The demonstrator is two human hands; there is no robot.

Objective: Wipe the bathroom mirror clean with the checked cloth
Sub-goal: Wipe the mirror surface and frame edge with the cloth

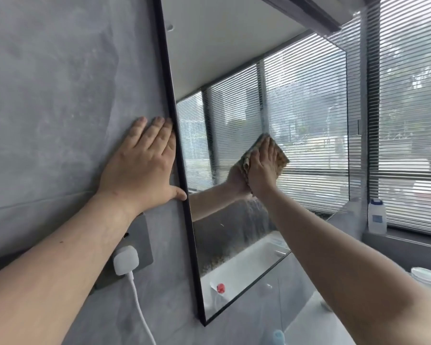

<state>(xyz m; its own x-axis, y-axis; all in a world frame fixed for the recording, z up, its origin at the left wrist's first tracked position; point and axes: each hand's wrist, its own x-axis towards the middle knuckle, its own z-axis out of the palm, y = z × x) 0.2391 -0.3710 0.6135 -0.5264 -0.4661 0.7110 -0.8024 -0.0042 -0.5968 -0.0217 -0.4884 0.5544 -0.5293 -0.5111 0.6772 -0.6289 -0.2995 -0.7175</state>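
Note:
A black-framed mirror (309,100) hangs on the grey wall and reflects window blinds and a ceiling. My right hand (263,168) presses a folded brownish checked cloth (281,156) flat against the glass near its middle. The cloth shows around my fingers and at the wrist side. Streaks and a misty film cover the glass above the cloth, and drips run down below it. My left hand (141,163) lies flat on the wall with fingers spread, its thumb and forefinger touching the mirror's left frame edge (177,150).
A grey wall socket (142,240) with a white plug (125,260) and cable sits under my left forearm. A white bottle (377,216) stands on the window ledge at right. A jar with a white lid (426,276) is at the lower right. Blinds cover the window.

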